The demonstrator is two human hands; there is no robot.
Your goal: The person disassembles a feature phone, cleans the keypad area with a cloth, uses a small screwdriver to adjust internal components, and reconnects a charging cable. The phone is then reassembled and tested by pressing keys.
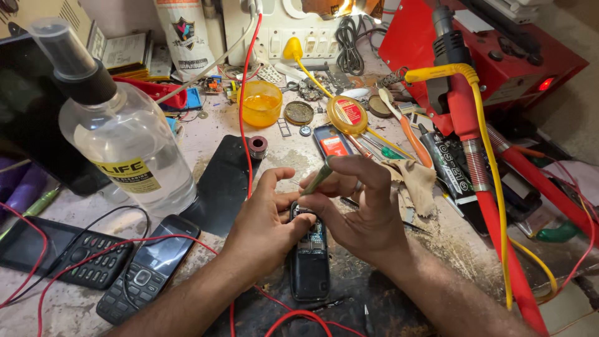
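Both hands work the opened phone (310,262): left hand (265,221) pinches its top edge steady, right hand (362,212) pinches a screwdriver (318,178) angled toward ten o'clock, likely needing careful tip placement next.

Cluttered, stained worktable (206,134), white wall socket strip (299,37) behind, warm lamp glow (340,7)

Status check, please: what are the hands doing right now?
Left hand steadies the opened phone. Right hand grips a slim tool, tip at the phone's top. Red wire close by.
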